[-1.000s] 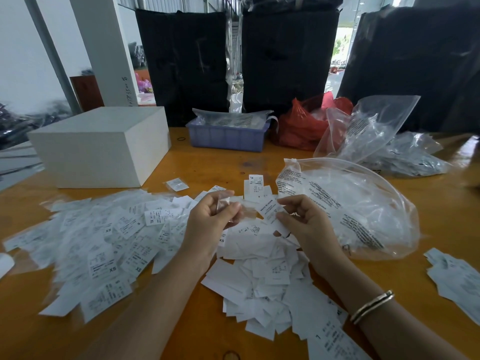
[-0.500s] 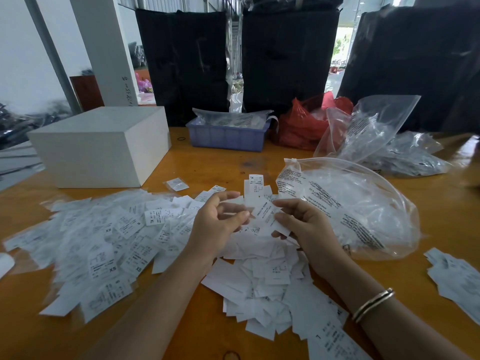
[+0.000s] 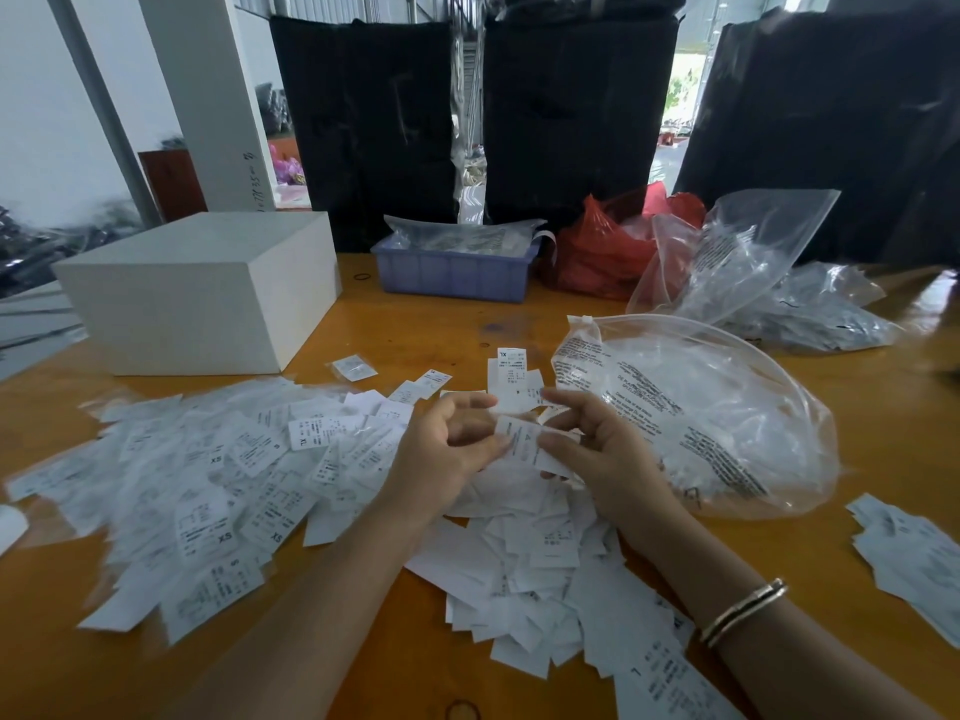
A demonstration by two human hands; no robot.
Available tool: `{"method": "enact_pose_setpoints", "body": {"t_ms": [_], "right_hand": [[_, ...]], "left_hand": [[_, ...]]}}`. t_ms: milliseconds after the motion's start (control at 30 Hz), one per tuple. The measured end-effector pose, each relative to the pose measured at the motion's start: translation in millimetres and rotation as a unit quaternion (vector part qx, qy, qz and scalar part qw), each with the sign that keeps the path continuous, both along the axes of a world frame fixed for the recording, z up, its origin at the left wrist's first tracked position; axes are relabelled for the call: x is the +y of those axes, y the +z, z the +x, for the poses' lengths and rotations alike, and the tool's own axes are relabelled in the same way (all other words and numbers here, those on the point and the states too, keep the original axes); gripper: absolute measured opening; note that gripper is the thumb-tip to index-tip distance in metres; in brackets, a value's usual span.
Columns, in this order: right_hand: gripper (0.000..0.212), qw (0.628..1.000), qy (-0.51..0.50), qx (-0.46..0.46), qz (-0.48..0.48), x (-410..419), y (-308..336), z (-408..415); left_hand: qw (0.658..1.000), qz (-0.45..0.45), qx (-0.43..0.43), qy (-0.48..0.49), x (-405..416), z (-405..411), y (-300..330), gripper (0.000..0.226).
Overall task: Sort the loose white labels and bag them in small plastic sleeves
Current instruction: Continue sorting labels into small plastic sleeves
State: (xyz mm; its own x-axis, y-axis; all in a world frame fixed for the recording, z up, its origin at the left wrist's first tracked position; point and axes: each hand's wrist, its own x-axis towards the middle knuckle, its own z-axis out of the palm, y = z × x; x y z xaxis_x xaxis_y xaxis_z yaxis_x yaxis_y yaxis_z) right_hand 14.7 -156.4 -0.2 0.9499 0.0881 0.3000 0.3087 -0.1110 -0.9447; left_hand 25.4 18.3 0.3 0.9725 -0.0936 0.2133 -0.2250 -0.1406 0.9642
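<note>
My left hand [image 3: 447, 449] and my right hand [image 3: 605, 457] meet above the table's middle. Between them is one white label [image 3: 519, 440]. My right thumb and fingers pinch its right end, and my left thumb and curled fingers hold its left edge. Whether a clear sleeve lies around it I cannot tell. Under my hands spreads a heap of loose white labels [image 3: 530, 569]. To the left lies a wide pile of labels in small plastic sleeves [image 3: 182, 485], printed XS, S and XL.
A large clear zip bag [image 3: 717, 423] lies just right of my right hand. A small label stack [image 3: 914, 553] sits at the right edge. Farther back stand a white box [image 3: 197, 293], a blue tray [image 3: 452, 272], a red bag [image 3: 602, 246] and more clear bags [image 3: 753, 262].
My left hand opened its pinch, then closed in on the label held by my right hand. Both hands have drawn a little closer together.
</note>
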Motion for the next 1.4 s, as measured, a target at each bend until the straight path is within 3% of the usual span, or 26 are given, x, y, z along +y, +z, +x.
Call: {"method": "enact_pose_setpoints", "body": {"t_ms": [100,333,467,633,700,833,1067,1400], "right_hand": [[0.037,0.998,-0.005,0.023,0.066,-3.8,0.5,1.8],[0.028,0.996,-0.052,-0.004,0.068,-4.6,3.1,-0.2],[0.026,0.997,-0.031,-0.005,0.066,-3.9,3.7,-2.6],[0.022,0.997,0.019,-0.001,0.079,-0.8,2.5,-4.4],[0.022,0.996,-0.002,0.0,0.09,-1.2,2.4,-4.7],[0.012,0.995,-0.1,0.016,0.019,-4.5,1.4,0.5],[0.01,0.994,-0.081,0.026,-0.069,0.4,0.5,-0.3],[0.018,0.992,-0.097,0.025,-0.074,0.8,1.7,-1.7]], "left_hand": [[0.999,-0.035,-0.008,0.041,3.3,2.0,3.0,0.027],[0.999,-0.009,0.014,0.036,2.8,3.0,-1.5,0.007],[0.999,-0.017,0.008,0.047,3.5,3.8,-0.8,0.011],[1.0,0.024,-0.003,-0.007,-2.2,-2.4,-3.0,0.019],[1.0,0.025,-0.008,-0.001,-2.5,-2.5,-2.2,0.02],[0.998,-0.013,-0.011,0.053,1.8,0.5,1.1,0.017],[0.999,0.008,-0.015,0.047,-1.1,0.9,-1.9,0.021],[0.998,0.025,-0.023,0.048,-0.5,-1.8,-2.4,0.019]]}}
